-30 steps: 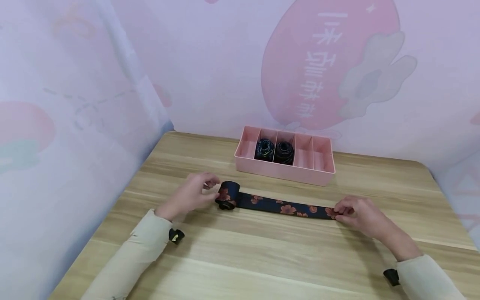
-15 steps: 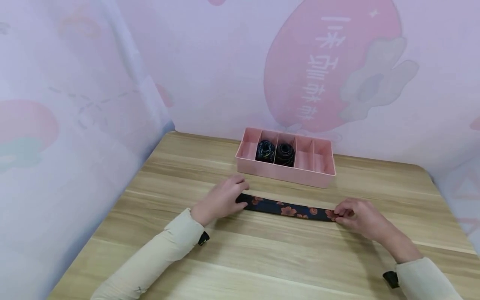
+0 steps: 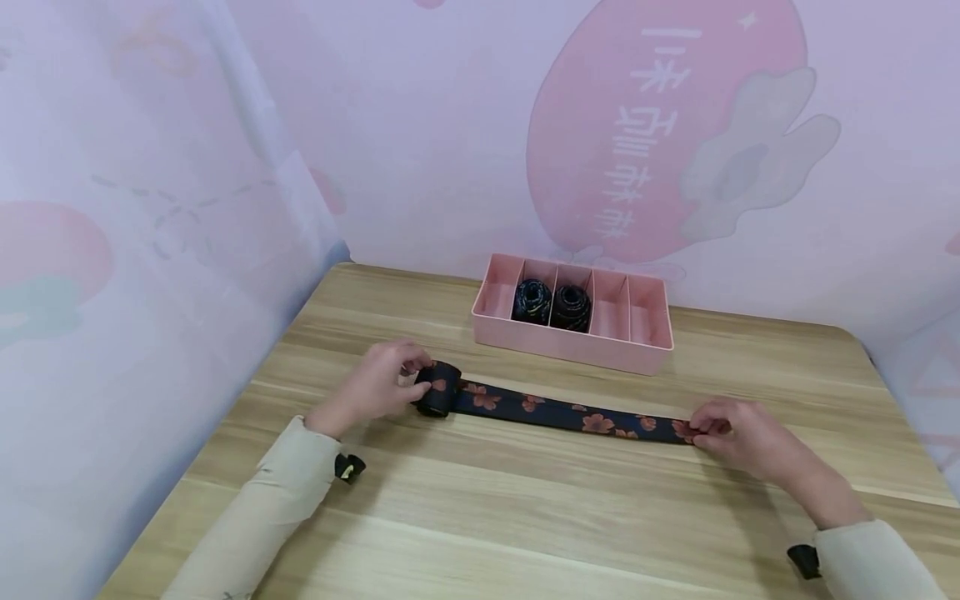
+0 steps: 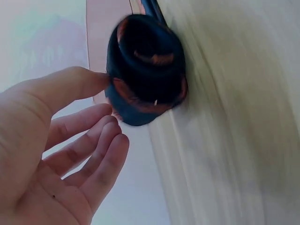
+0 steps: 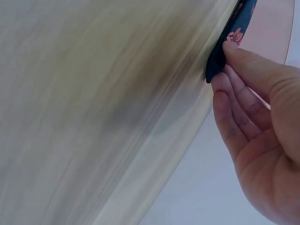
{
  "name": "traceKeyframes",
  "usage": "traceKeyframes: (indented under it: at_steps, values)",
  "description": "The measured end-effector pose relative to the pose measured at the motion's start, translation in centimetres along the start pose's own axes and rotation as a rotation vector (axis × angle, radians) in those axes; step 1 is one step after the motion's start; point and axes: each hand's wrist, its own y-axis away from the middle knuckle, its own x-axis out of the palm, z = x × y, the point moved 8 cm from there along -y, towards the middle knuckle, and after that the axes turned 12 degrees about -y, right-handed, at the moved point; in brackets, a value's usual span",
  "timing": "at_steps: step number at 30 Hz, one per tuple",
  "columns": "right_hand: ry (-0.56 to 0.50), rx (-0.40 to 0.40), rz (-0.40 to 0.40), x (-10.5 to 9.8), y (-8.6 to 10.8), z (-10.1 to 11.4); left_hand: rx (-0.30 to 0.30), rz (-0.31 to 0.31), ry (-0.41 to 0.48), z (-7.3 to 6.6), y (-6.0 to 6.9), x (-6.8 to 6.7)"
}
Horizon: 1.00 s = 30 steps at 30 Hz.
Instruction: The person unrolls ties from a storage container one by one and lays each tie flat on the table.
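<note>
A dark navy necktie [image 3: 558, 414] with orange flowers lies across the table, flat along most of its length and rolled up at its left end. My left hand [image 3: 371, 387] is at the outer side of the roll [image 4: 146, 70]. In the left wrist view its thumb and fingertips touch the roll's edge, while the other fingers lie loosely bent and do not wrap round it. The right hand [image 3: 750, 433] pinches the flat end of the necktie between thumb and fingers; in the right wrist view that end [image 5: 216, 63] looks folded.
Behind the necktie stands a pink divided box [image 3: 573, 343]. Two of its compartments hold dark patterned rolls, one [image 3: 532, 302] beside the other [image 3: 572, 308]. The wooden table [image 3: 540, 517] backs onto a pale printed curtain [image 3: 420, 125].
Half a second ago the left hand was farther right and hid the roll; now it is back left, with the roll in sight and farther left. The right hand has shifted slightly right.
</note>
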Motion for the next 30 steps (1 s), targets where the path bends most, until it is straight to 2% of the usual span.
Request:
traceKeyframes:
  at_steps: [2,4,6,9,12,14,16,19,25,30]
  values:
    - [0.01,0.001,0.003,-0.3,0.3,-0.2,-0.019,-0.011,0.014,0.3,0.0,-0.3]
    - [0.021,-0.003,0.005,-0.6,0.5,-0.4,-0.027,-0.019,0.048,-0.3,-0.2,-0.5]
    - [0.028,-0.017,0.002,-0.9,0.7,-0.5,0.001,-0.015,0.084,-1.9,-0.7,-0.4]
    - [0.049,-0.049,-0.012,-1.2,0.9,-0.5,0.088,0.031,0.1,-5.2,-1.7,0.7]
    - [0.075,-0.076,-0.032,-1.5,1.1,-0.6,0.163,0.058,-0.002,-7.7,-2.3,2.2]
    - [0.086,-0.085,-0.038,-1.5,1.2,-0.7,0.167,0.06,-0.087,-8.1,-2.5,2.9]
    - [0.089,-0.093,-0.045,-1.5,1.2,-0.9,0.152,0.05,-0.159,-7.9,-2.5,3.1]
    - [0.074,-0.094,-0.043,-1.5,1.4,-1.2,0.12,0.037,-0.182,-6.6,-2.4,2.7]
    - [0.067,-0.091,-0.051,-2.0,1.7,-1.8,0.053,-0.016,-0.117,-3.5,-1.2,0.8]
    - [0.087,-0.079,-0.054,-2.5,1.9,-2.4,0.002,-0.01,-0.038,-0.7,0.0,0.4]
